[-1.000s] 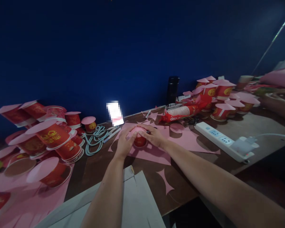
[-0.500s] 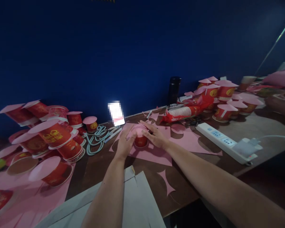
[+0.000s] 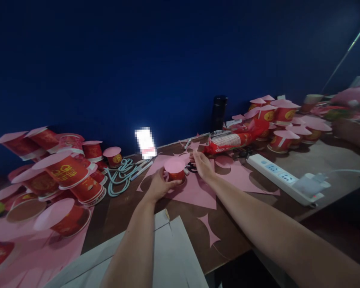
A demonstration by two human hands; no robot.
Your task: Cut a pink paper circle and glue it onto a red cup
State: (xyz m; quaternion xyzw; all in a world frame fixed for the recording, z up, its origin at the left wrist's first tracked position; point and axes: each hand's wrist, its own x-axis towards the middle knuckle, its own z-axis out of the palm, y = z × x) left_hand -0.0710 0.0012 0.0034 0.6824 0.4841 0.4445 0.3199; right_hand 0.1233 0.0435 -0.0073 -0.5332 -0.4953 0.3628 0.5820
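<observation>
A red paper cup (image 3: 176, 176), bottom up or upright I cannot tell, stands on pink paper with a round pink paper disc (image 3: 174, 164) lying over its top. My left hand (image 3: 161, 185) is closed around the cup's near left side, thumb across its front. To the right of the cup, my right hand (image 3: 200, 165) is apart from it, fingers stretched and slightly bent, with nothing visible in them. Just under those fingers lies a small dark object (image 3: 192, 167), partly hidden, its kind unclear. Cut pink paper sheets (image 3: 198, 196) spread beneath both hands.
Disc-topped red cups (image 3: 69, 170) are piled at left, more (image 3: 283, 140) at right. Behind lie a red sleeve of stacked cups (image 3: 228, 142), a black flask (image 3: 219, 112), a lit phone (image 3: 145, 142) and coiled cable (image 3: 120, 180). A power strip (image 3: 273, 172) and another person's hand (image 3: 348, 130) are at right.
Both hands were over the pink disc on the cup. My right hand has lifted off to the right; my left has slid down to the cup's side, leaving the disc uncovered.
</observation>
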